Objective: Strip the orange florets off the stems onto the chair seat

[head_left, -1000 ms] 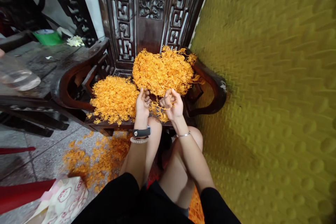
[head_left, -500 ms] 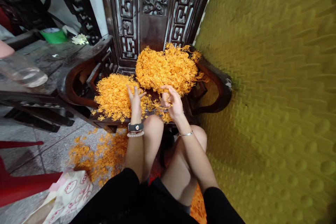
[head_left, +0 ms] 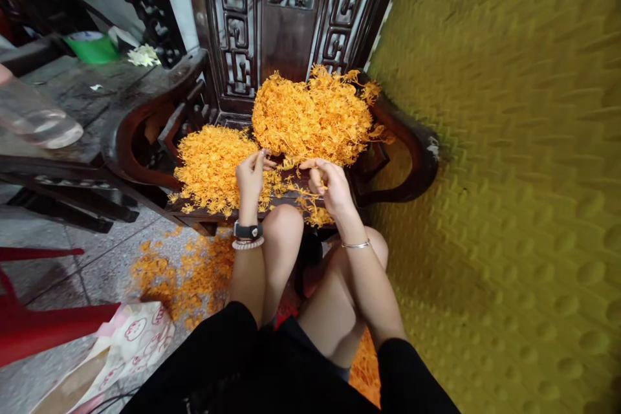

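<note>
My left hand is closed in a pinch at the right edge of a loose heap of small orange plastic flower pieces. Facing it, my right hand has its index finger stretched toward the left and the other fingers curled round an orange stem. Between the fingertips of both hands is a small orange plastic flower piece, its ends partly hidden by the fingers. Behind the hands rises a bigger pile of tangled orange plastic flower pieces. A few loose stems lie on the seat below my right hand.
The heaps rest on a dark carved wooden chair with curved arms. A yellow-green textured mat stands along the right. At left are a green tape roll and a clear bottle. Orange bits and a printed bag lie on the floor.
My left hand has gone from spread fingers to a pinch and turned toward the right hand. My right hand has shifted slightly right, and a small orange piece now shows between them.
</note>
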The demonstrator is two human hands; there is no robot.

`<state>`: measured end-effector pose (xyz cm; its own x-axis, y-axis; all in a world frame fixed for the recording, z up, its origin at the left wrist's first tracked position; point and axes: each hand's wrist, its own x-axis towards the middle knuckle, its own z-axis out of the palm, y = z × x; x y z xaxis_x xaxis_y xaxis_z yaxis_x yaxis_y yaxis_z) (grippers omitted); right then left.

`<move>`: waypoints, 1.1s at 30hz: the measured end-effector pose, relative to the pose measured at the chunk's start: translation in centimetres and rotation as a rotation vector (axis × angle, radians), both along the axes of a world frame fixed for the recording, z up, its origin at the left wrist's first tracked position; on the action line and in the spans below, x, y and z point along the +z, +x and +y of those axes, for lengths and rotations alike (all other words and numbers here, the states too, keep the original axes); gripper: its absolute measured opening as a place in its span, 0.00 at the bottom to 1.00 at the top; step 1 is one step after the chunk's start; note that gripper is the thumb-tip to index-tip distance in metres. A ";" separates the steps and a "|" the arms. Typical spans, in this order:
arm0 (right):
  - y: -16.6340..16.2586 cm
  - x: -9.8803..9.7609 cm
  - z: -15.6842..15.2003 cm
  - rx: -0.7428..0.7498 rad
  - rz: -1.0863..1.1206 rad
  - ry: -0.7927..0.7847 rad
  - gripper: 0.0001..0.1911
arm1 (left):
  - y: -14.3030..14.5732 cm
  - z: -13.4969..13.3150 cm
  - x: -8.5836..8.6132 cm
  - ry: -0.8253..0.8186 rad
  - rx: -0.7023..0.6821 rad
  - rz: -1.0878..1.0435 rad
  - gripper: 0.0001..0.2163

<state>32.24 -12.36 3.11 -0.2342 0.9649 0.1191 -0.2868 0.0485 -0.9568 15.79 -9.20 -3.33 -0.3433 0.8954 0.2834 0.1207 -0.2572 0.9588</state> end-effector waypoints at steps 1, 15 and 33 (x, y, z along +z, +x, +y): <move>0.4 0.1 0.0 -0.017 0.011 -0.009 0.14 | -0.4 0.0 0.0 0.031 -0.047 -0.007 0.19; -0.2 0.1 -0.8 0.164 -0.176 0.025 0.15 | 2.3 -0.9 2.1 0.137 -0.223 -0.229 0.16; 0.1 0.2 0.7 -0.066 0.372 -0.142 0.16 | -1.9 2.3 -4.1 -0.363 0.283 0.017 0.24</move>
<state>32.32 -11.67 3.26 -0.1373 0.9893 0.0485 -0.6157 -0.0469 -0.7866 13.89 -6.91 -7.40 -0.5866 0.8095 -0.0233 0.1542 0.1399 0.9781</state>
